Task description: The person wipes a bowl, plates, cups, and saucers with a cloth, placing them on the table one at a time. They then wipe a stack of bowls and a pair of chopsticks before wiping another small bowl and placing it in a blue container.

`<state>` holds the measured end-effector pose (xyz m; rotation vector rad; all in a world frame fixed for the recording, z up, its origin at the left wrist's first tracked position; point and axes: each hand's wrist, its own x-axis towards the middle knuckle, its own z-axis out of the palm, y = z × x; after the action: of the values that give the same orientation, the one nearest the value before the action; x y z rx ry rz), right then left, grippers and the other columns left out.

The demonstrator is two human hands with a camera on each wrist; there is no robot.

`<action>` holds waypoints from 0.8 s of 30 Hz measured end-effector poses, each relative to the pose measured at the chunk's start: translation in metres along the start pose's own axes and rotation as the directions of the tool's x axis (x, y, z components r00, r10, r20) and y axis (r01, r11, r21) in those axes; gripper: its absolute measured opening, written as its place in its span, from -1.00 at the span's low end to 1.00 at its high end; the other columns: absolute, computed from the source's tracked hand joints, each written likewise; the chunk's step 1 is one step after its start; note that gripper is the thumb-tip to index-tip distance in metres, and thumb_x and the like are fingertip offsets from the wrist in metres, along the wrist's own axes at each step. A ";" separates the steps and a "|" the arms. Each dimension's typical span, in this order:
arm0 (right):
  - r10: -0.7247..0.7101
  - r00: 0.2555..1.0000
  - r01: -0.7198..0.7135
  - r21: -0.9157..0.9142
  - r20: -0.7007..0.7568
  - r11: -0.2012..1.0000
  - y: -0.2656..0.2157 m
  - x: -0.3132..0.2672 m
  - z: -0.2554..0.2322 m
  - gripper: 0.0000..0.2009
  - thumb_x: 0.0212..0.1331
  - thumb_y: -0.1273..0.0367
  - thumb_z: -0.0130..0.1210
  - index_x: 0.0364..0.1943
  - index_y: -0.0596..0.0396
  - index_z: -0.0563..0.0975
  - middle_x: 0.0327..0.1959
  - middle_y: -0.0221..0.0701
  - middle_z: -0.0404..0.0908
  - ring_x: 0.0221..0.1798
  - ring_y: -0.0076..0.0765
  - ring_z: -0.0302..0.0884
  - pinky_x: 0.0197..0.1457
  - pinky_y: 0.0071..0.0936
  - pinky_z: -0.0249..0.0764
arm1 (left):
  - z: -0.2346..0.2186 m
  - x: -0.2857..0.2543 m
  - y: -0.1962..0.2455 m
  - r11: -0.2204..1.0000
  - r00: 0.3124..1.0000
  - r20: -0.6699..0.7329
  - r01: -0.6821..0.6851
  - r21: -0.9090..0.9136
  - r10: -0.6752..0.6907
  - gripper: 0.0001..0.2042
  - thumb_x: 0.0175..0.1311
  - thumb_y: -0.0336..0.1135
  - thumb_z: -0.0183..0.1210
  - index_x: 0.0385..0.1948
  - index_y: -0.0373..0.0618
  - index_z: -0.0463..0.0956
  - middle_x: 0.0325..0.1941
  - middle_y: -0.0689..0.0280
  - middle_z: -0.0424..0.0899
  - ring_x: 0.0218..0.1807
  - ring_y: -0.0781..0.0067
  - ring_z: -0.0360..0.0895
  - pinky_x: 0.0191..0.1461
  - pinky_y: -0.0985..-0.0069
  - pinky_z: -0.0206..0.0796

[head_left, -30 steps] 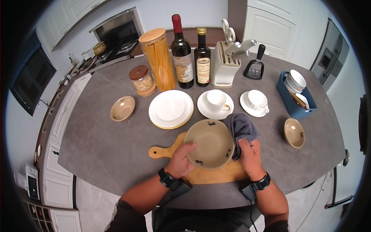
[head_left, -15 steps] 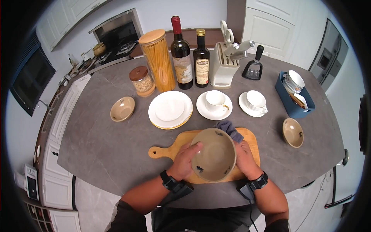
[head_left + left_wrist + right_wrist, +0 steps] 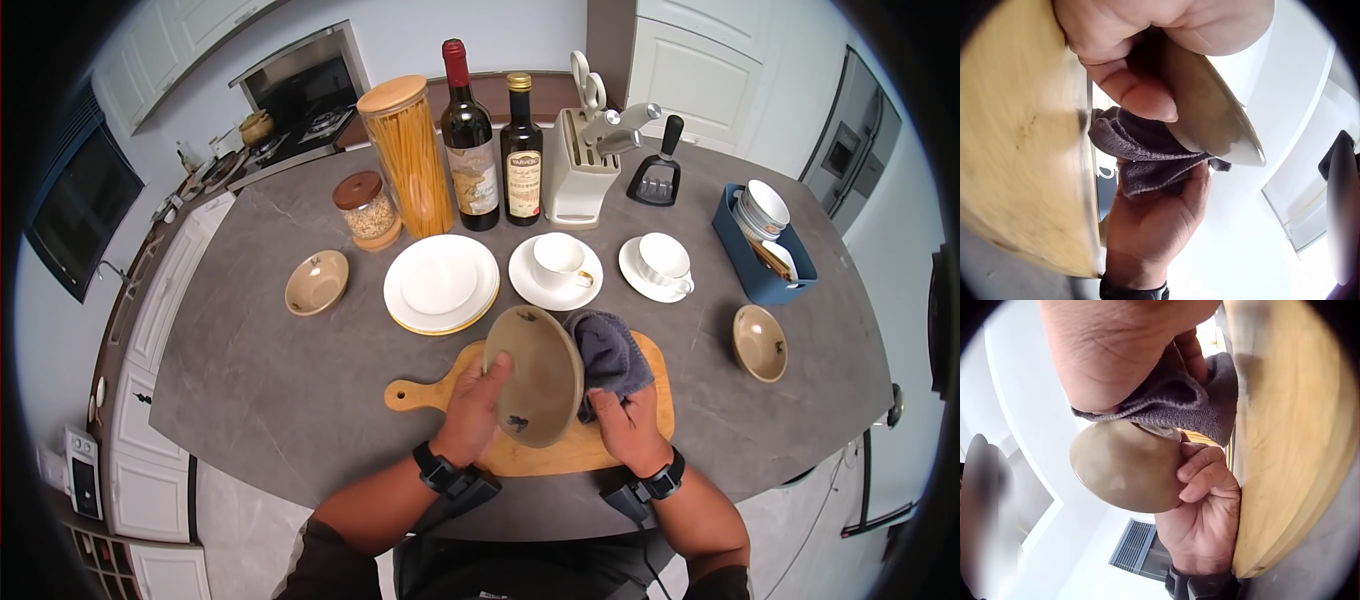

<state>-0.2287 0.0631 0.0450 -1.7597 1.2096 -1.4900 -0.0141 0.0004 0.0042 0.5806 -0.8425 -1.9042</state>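
My left hand [image 3: 474, 408] grips a beige bowl [image 3: 535, 375] by its left side, thumb inside the rim and fingers underneath. The bowl is tilted, its inside turned toward the head camera, with a small dark motif on the wall. My right hand [image 3: 632, 425] pinches a bunched dark grey cloth [image 3: 610, 355] just right of the bowl. In the right wrist view the cloth [image 3: 1179, 403] lies along the bowl's edge, and curled left fingers [image 3: 1200, 472] support the bowl's outside. Below both hands lies a wooden cutting board [image 3: 530, 460].
Behind the board stand stacked white plates [image 3: 440, 285] and two cups on saucers, one white cup [image 3: 560, 262] nearer the middle. Small beige bowls flank them, left [image 3: 317, 283] and right [image 3: 760, 343]. Farther back are bottles [image 3: 470, 160], a pasta jar [image 3: 408, 160], a knife block [image 3: 583, 170] and a blue bin [image 3: 765, 260].
The bowl first came down and toward me, with the cloth mostly hidden behind it. Since then it has tilted more steeply, and the right hand with the cloth has moved out to its right.
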 end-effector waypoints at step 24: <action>0.416 0.888 -0.435 0.650 0.195 0.623 0.023 0.000 0.003 -0.60 0.40 0.51 0.05 0.29 0.26 0.51 0.13 -0.42 0.68 0.19 -0.48 0.58 0.33 -0.47 0.47 | 0.004 0.003 0.000 0.905 0.956 -0.165 -0.164 0.392 0.244 -0.63 0.72 0.02 0.00 0.14 -0.10 0.53 -0.29 0.43 0.67 -0.43 0.71 0.58 -0.47 0.64 0.42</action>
<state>-0.2325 0.0526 0.0251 -0.9027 0.8144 -1.3586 -0.0182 -0.0013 0.0065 0.8726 -1.0911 -1.4667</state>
